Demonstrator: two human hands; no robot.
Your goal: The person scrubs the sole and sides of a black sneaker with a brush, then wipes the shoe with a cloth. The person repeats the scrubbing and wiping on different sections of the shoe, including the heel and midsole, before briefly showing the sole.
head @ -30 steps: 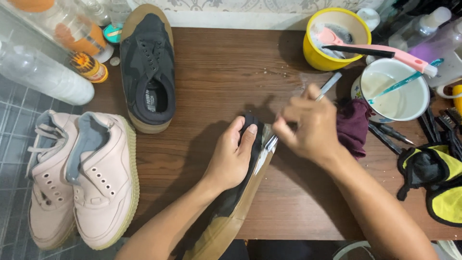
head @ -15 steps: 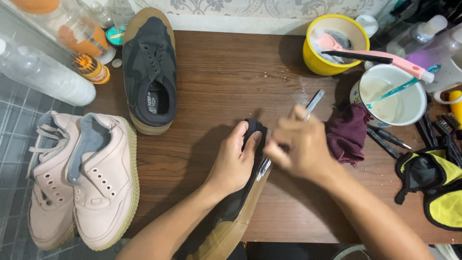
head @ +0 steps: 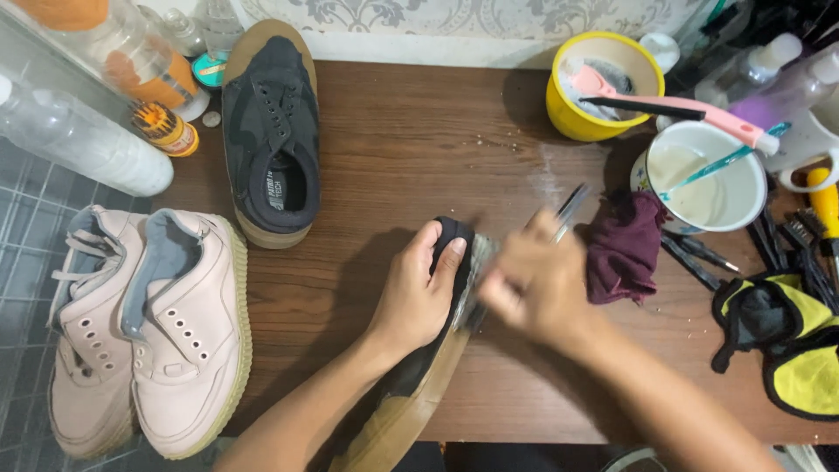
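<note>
My left hand (head: 421, 293) grips a black shoe with a tan sole (head: 411, 398), held on its side at the table's front edge. My right hand (head: 535, 287), blurred by motion, holds a slim brush (head: 570, 205) against the shoe's sole edge near the toe. The brush's handle sticks up and to the right from my fingers. The matching black shoe (head: 271, 140) lies upright on the brown wooden table (head: 411, 131), toward the back left.
A pair of pink shoes (head: 149, 332) lies at the left. A yellow bowl (head: 599, 83) with a pink brush, a white cup (head: 708, 179), a maroon cloth (head: 622, 249), dark tools and a yellow-black cloth (head: 791, 350) crowd the right. Bottles (head: 83, 144) stand back left.
My right hand has slid with the brush along the sole, first left toward my left hand, then down and back a little. My left hand keeps holding the shoe still.
</note>
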